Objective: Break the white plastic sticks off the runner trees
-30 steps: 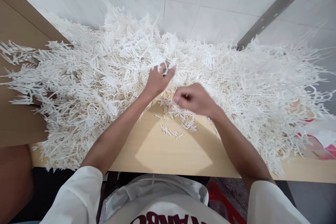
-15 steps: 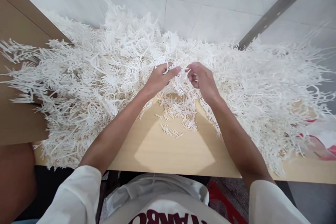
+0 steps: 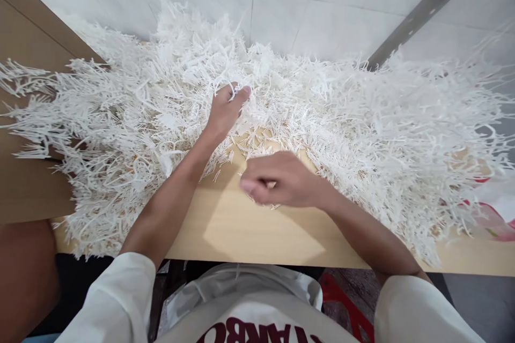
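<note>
My left hand point(image 3: 227, 110) is closed, its thumb pressed against the fingers, on a white branched plastic piece point(image 3: 230, 90) whose thin curved strand shows above the fingers. It is at the edge of a big heap of similar white branched pieces point(image 3: 173, 80). Nearer to me, my right hand point(image 3: 281, 179) is low over the table, slightly blurred, its fingers curled in and the thumb tip close to the forefinger. What it holds, if anything, is hidden. Short loose white sticks point(image 3: 259, 142) lie on the wooden table point(image 3: 257, 236), partly covered by that hand.
A cardboard box point(image 3: 28, 187) stands at the left, with strands spilling against it. Behind the heap are a tiled wall point(image 3: 281, 16) and a slanted metal post point(image 3: 430, 10). A red-and-clear plastic bag point(image 3: 493, 220) lies at the right. A red stool point(image 3: 346, 305) shows below the table.
My right hand has come down toward me and left, over the loose sticks. My left hand has shifted up and left, still holding the white piece. The hands are farther apart in depth.
</note>
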Motion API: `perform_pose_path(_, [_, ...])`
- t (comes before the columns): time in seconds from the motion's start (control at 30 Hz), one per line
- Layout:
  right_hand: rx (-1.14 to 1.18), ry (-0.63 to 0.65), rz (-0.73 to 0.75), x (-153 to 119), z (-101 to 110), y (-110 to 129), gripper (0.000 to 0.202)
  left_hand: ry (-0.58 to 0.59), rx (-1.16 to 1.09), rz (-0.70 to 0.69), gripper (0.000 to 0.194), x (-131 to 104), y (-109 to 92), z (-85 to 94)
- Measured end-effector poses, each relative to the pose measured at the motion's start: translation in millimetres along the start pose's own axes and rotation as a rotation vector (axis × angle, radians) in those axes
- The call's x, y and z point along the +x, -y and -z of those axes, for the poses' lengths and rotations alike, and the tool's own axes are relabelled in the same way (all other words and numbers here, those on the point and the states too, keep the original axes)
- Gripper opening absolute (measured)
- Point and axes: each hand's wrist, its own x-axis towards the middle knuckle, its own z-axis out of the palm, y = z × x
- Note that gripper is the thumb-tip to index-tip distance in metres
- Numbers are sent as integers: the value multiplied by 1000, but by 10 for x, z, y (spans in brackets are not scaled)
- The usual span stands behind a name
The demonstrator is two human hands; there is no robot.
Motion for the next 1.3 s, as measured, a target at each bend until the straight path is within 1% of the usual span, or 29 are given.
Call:
perform_pose_path(0.03, [53, -129, -71, 6, 43, -35, 27, 16, -39, 24, 54, -10, -32, 2])
perform_pose_path(0.1, [93, -481, -264, 2, 191, -230, 31, 80, -98, 48, 51, -67, -161, -15])
perform_pose_path(0.13, [105, -604, -355, -8, 276, -364, 33, 130, -116, 48, 49, -107, -241, -29])
perform_pose_path(0.17, [116, -658, -442, -21, 355, -499, 35, 178, -131, 48, 48, -146, -317, -45])
perform_pose_path(0.2, [127, -647, -514, -35, 421, -620, 35, 213, -140, 50, 48, -183, -382, -60])
perform_pose_path(0.23, [146, -599, -562, -48, 468, -714, 38, 241, -143, 54, 48, -213, -431, -73])
perform_pose_path(0.27, [155, -556, -587, -57, 496, -776, 42, 259, -143, 59, 49, -234, -462, -85])
perform_pose_path(0.33, [127, -456, -588, -62, 500, -801, 48, 270, -131, 70, 48, -253, -473, -103])
perform_pose_path(0.4, [32, -418, -544, -49, 470, -739, 50, 255, -111, 70, 46, -248, -443, -116])
perform_pose_path(0.5, [-106, -425, -487, -24, 440, -637, 48, 232, -86, 45, 44, -233, -389, -130])
perform_pose_path(0.63, [-208, -400, -459, -25, 460, -627, 41, 281, -88, -13, 44, -232, -369, -133])
perform_pose_path(0.7, [-294, -345, -412, -34, 462, -620, 39, 283, -73, -60, 46, -235, -370, -123])
perform_pose_path(0.8, [-458, -200, -304, -35, 420, -537, 34, 204, -20, -110, 50, -229, -361, -105])
perform_pose_path(0.87, [-554, -156, -236, -31, 378, -457, 30, 181, 5, -105, 51, -220, -347, -99])
perform_pose_path(0.9, [-585, -166, -209, -31, 362, -426, 28, 183, 12, -99, 51, -216, -340, -100])
perform_pose_path(0.93, [-602, -202, -193, -33, 355, -406, 28, 186, 18, -95, 51, -213, -334, -103])
perform_pose_path(0.97, [-601, -265, -191, -37, 357, -400, 28, 184, 24, -95, 51, -211, -330, -108])
perform_pose_path(1.0, [-584, -351, -206, -41, 370, -410, 29, 178, 26, -97, 51, -212, -328, -113])
perform_pose_path(1.07, [-517, -553, -283, -50, 422, -465, 30, 166, 23, -103, 51, -221, -329, -124])
perform_pose_path(1.1, [-473, -633, -329, -53, 454, -502, 29, 164, 19, -105, 50, -228, -333, -127])
perform_pose_path(1.13, [-430, -672, -371, -54, 487, -539, 26, 166, 17, -106, 50, -235, -336, -130])
perform_pose_path(1.17, [-389, -669, -403, -53, 515, -572, 24, 170, 16, -108, 50, -242, -340, -132])
perform_pose_path(1.2, [-351, -629, -427, -51, 535, -596, 24, 173, 16, -111, 49, -247, -342, -134])
perform_pose_path(1.3, [-247, -443, -452, -38, 544, -616, 32, 188, 11, -122, 50, -247, -338, -136])
